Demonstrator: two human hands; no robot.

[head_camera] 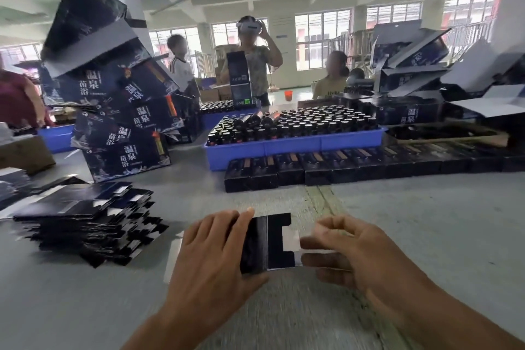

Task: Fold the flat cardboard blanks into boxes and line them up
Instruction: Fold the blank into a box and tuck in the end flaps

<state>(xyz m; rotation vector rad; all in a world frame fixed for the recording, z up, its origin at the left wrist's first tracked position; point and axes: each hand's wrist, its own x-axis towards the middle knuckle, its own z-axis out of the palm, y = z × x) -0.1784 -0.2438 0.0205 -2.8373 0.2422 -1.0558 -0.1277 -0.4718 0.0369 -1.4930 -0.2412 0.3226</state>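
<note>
Glossy dark-blue cardboard blank (pixel 267 241), partly folded with a pale inner flap showing, sits low over the grey table (pixel 426 221) between both hands. Left hand (pixel 216 247) clasps its left side; right hand (pixel 346 247) pinches the flap. Flat blanks (pixel 85 219) are heaped at left; finished dark boxes (pixel 355 165) form a row beyond.

- A shallow blue plastic tray (pixel 295 148), packed with dark capped bottles (pixel 312 122), is seen mid-table.
- Large dark printed cartons (pixel 127 133) are stacked crookedly at left.
- A brown cardboard box (pixel 25 153) is seen at the left edge.
- A small orange bucket (pixel 288 95) is set on the far floor.
</note>
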